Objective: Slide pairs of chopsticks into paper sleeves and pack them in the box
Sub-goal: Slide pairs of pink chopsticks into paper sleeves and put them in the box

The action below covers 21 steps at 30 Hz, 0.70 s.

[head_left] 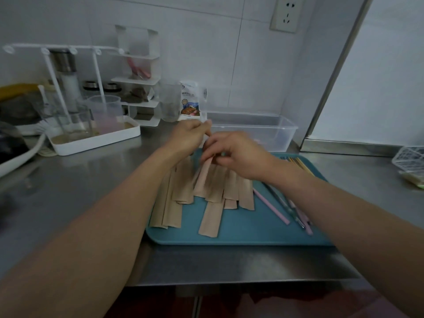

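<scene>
Head view: left hand (pixel 188 136) and right hand (pixel 234 152) both pinch one tan paper sleeve (pixel 206 173) over the teal plastic tray (pixel 241 235). Pastel chopsticks (pixel 286 210) lie loose; the clear plastic box (pixel 252 131) looks nearly empty, so most work remains.

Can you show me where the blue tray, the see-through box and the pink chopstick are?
blue tray (pixel 241 232), head view, bare front part of its floor.
see-through box (pixel 277 127), head view, its front rim.
pink chopstick (pixel 271 207), head view, middle of its length.
</scene>
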Each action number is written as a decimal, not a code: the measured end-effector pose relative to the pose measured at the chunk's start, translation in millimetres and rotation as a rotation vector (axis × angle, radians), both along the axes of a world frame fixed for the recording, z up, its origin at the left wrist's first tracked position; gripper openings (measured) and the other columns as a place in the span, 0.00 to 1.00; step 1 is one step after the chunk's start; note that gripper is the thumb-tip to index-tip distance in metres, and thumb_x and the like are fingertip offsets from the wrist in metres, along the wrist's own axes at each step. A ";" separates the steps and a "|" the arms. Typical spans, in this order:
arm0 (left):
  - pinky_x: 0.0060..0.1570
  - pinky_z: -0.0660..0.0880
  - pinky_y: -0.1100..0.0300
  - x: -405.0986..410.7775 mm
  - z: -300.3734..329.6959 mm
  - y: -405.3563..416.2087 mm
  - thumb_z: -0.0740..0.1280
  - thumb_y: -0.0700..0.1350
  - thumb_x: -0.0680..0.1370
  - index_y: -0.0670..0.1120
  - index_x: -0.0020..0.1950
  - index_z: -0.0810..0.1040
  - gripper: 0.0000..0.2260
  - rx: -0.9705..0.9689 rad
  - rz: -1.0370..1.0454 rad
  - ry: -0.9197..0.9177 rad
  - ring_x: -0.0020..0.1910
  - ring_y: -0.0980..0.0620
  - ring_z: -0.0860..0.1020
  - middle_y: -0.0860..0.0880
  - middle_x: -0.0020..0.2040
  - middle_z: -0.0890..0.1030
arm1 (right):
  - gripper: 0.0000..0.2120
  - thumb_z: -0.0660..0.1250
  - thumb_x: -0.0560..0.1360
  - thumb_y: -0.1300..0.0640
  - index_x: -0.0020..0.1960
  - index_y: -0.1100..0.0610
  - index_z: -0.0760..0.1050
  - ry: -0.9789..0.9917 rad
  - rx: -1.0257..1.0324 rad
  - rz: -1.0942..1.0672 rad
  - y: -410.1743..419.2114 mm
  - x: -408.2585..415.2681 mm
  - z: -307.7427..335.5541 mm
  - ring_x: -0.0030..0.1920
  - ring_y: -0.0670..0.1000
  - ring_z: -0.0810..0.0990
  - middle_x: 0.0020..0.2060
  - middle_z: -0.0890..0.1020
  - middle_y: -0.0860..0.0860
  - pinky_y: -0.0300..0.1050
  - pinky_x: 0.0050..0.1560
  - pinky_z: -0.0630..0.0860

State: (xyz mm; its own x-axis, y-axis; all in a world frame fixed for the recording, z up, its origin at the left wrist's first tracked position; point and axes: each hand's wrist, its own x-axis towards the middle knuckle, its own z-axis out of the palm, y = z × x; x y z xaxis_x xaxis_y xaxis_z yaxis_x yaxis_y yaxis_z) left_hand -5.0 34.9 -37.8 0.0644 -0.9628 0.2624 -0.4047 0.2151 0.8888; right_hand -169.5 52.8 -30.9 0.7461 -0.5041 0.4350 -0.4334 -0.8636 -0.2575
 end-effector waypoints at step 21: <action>0.23 0.69 0.64 -29.9 -0.6 23.0 0.60 0.40 0.82 0.43 0.63 0.74 0.10 0.354 -0.425 0.276 0.26 0.55 0.70 0.46 0.38 0.77 | 0.09 0.73 0.75 0.53 0.39 0.57 0.84 0.341 0.327 -0.545 -4.7 -80.2 10.5 0.32 0.45 0.80 0.34 0.84 0.50 0.46 0.40 0.79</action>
State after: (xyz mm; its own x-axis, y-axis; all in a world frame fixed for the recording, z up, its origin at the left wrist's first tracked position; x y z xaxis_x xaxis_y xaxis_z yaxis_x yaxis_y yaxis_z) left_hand -34.9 58.0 -38.4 -0.3236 -0.9449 -0.0496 -0.0930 -0.0204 0.9955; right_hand -249.7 48.1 -20.4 0.4186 -0.9080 -0.0145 -0.8832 -0.4033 -0.2394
